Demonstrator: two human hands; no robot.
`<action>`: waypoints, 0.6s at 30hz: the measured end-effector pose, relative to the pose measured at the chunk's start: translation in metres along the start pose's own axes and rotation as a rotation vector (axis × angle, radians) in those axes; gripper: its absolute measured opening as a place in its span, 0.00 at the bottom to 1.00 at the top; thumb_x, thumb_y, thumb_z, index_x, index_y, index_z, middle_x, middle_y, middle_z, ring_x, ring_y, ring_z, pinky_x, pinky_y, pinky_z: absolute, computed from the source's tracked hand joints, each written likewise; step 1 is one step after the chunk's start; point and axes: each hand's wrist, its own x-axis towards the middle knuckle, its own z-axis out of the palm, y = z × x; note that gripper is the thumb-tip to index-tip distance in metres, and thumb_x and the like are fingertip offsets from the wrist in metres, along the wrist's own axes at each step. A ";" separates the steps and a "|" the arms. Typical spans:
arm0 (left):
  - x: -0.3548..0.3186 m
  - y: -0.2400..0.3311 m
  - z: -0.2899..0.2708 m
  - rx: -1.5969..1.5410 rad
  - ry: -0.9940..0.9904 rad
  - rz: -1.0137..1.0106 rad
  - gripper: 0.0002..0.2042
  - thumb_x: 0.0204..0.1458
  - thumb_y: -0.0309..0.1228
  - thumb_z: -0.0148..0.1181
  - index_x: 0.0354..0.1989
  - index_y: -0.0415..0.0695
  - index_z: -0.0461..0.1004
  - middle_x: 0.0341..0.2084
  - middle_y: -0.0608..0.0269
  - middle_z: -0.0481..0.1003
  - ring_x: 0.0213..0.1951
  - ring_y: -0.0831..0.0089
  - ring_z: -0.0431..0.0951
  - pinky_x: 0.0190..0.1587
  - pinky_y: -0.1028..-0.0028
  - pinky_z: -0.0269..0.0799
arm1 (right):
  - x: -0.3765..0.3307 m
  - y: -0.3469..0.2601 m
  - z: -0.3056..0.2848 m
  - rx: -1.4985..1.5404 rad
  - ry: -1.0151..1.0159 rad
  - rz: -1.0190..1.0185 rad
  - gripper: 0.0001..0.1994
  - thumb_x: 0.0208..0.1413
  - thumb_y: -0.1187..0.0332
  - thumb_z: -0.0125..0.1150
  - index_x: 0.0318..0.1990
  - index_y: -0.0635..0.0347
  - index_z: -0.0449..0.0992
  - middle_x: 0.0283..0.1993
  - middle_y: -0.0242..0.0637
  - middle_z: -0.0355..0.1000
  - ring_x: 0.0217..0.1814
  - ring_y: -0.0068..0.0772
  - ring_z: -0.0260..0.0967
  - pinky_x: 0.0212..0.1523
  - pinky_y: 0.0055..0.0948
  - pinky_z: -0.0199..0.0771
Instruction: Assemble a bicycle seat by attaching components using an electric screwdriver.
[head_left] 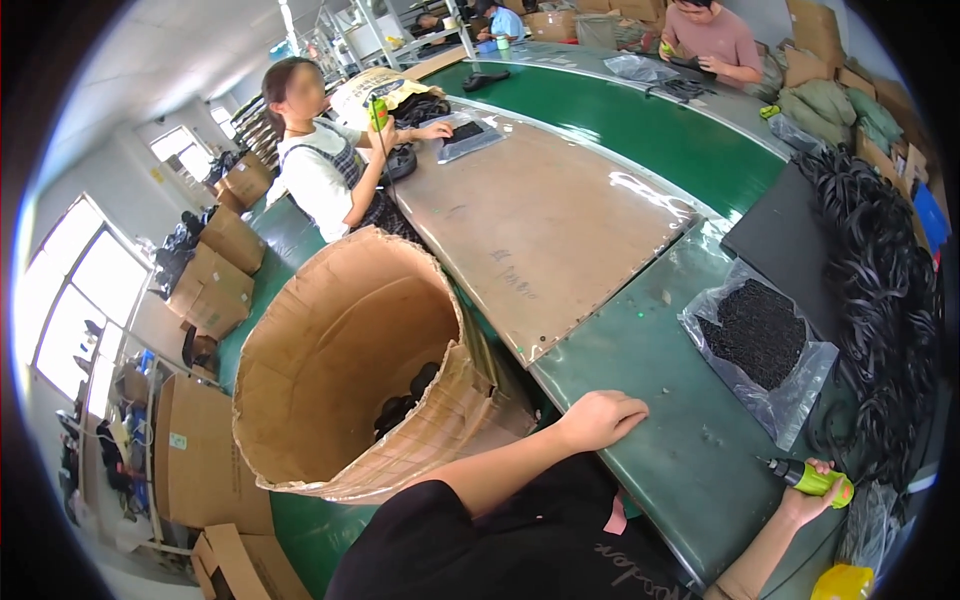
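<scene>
My left hand (pixel 603 420) rests at the near edge of the green tabletop (pixel 650 375), its fingers curled together. Whatever it may hold, if anything, is hidden under the fingers. At the lower right, my right hand (pixel 808 497) is wrapped round a yellow-green electric screwdriver (pixel 818 482). The tool lies low over the table, its dark tip pointing left. Beyond it, an open clear plastic bag (pixel 800 405) holds a heap of small black screws (pixel 757 335). A thick bunch of long black straps (pixel 880 280) lies along the table's right side.
A large open cardboard box (pixel 350 300) with dark pieces inside stands left of the table. A brown board (pixel 540 220) covers the tabletop ahead. Across it a co-worker (pixel 325 165) holds another green screwdriver. A green conveyor belt (pixel 600 110) runs behind; another person (pixel 715 45) works beyond it.
</scene>
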 end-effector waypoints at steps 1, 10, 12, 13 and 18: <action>0.001 0.000 0.000 0.008 -0.003 0.000 0.05 0.51 0.31 0.57 0.33 0.44 0.76 0.23 0.57 0.74 0.29 0.58 0.75 0.32 0.64 0.71 | 0.000 0.000 0.001 -0.007 -0.012 -0.007 0.16 0.58 0.63 0.55 0.44 0.67 0.62 0.30 0.36 0.59 0.34 0.32 0.60 0.46 0.32 0.63; 0.000 0.000 0.003 0.017 -0.007 0.001 0.05 0.50 0.29 0.57 0.34 0.45 0.76 0.24 0.57 0.75 0.28 0.58 0.76 0.32 0.65 0.71 | -0.003 0.001 0.002 -0.023 -0.003 -0.025 0.16 0.57 0.62 0.55 0.43 0.65 0.62 0.29 0.36 0.60 0.34 0.31 0.60 0.45 0.31 0.64; -0.004 -0.002 0.002 0.017 -0.013 -0.003 0.05 0.50 0.30 0.57 0.34 0.45 0.76 0.24 0.56 0.75 0.28 0.58 0.75 0.32 0.65 0.71 | -0.006 0.006 0.005 0.009 -0.002 0.004 0.15 0.57 0.63 0.56 0.43 0.64 0.62 0.29 0.35 0.60 0.34 0.31 0.60 0.44 0.31 0.64; -0.005 -0.003 0.001 0.020 -0.016 -0.008 0.05 0.50 0.30 0.57 0.34 0.45 0.76 0.24 0.56 0.75 0.28 0.58 0.75 0.32 0.65 0.71 | -0.007 0.008 0.008 0.012 -0.005 0.008 0.15 0.57 0.63 0.56 0.43 0.64 0.62 0.29 0.35 0.59 0.33 0.30 0.60 0.44 0.30 0.64; 0.000 -0.003 0.002 0.011 -0.017 -0.013 0.05 0.50 0.30 0.58 0.33 0.44 0.77 0.23 0.56 0.75 0.27 0.57 0.75 0.31 0.64 0.71 | -0.016 0.008 0.021 0.035 0.021 -0.026 0.14 0.56 0.63 0.56 0.42 0.62 0.62 0.29 0.34 0.58 0.32 0.28 0.58 0.41 0.30 0.64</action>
